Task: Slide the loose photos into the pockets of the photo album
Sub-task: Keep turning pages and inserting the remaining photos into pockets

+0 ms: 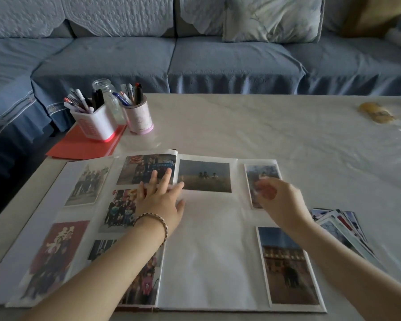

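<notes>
Three photos already sit in the right page of the open photo album, and the pile of loose photos lies on the tabletop just beside the album's right edge. The left hand lies open, fingers spread flat across the album's spine, while the right hand hovers with curled fingers over the upright photo at the album's upper right corner; blur hides whether it pinches anything. Seating that photo well likely means pinning the page flat and easing the print in square, by its edges.
</notes>
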Tool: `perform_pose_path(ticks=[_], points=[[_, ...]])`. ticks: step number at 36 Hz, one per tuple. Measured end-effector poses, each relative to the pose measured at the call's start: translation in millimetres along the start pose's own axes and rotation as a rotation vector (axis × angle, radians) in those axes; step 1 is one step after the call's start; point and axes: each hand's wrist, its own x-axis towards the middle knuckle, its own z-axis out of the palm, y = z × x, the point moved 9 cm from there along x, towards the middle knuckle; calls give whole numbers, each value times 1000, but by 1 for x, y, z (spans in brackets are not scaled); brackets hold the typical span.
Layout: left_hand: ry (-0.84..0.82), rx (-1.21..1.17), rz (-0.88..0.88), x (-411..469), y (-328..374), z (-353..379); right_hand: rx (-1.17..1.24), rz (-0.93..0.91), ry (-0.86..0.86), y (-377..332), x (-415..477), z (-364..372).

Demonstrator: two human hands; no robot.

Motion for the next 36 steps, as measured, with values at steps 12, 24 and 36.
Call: perform_pose_path(ticks=[12, 24, 36], points=[[-55, 17, 241, -58, 74, 30, -604, 140, -193, 101, -83, -76], [-122, 21, 235, -59, 81, 35, -703, -83, -154, 100, -105, -54], [-107, -25, 245, -63, 83, 32, -666, -109, -32, 103, -109, -60]])
